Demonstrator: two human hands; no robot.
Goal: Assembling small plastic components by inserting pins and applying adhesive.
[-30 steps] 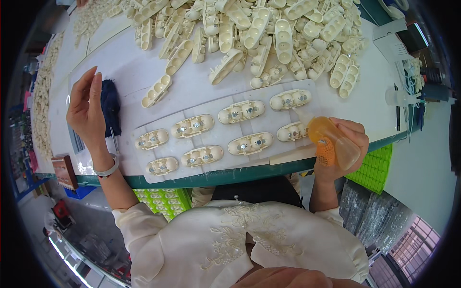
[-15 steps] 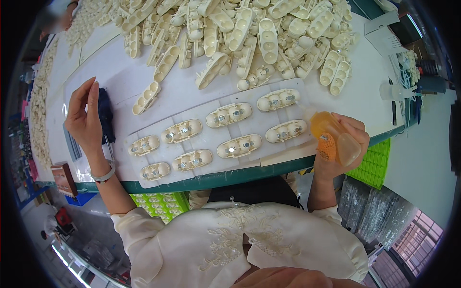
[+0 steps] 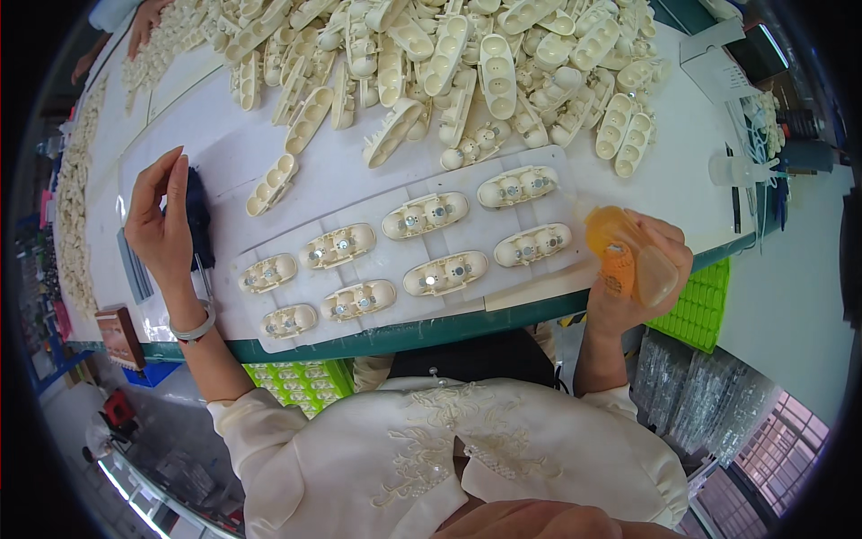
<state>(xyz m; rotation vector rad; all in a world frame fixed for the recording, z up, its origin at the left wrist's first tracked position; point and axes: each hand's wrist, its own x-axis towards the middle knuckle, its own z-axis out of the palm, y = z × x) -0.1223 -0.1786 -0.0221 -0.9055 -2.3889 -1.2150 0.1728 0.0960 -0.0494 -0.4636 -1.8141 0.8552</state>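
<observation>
My right hand (image 3: 660,247), off the right end of the tray, grips an amber, see-through soft bottle (image 3: 658,277) with an orange wrap round part of it. My left hand (image 3: 162,211) is held up at the left, fingers loosely bent and slightly apart, with nothing visible in it. Between my hands a pale flat tray (image 3: 386,259) carries two rows of cream oval shells (image 3: 446,273). Small shiny metal discs show in the cavities of these shells. Which way the bottle's nozzle points is hidden.
A big heap of cream shells (image 3: 498,76) covers the table's far side. Dark blue cloth (image 3: 197,211) lies beside my left hand. A clear bottle (image 3: 727,171) stands at the right. Green trays (image 3: 696,310) sit below the table edge. Another person's hand (image 3: 144,27) is far left.
The bottle in my right hand has tilted and shifted slightly. My left hand has barely moved. At the far left, the other person's hand has come further into view.
</observation>
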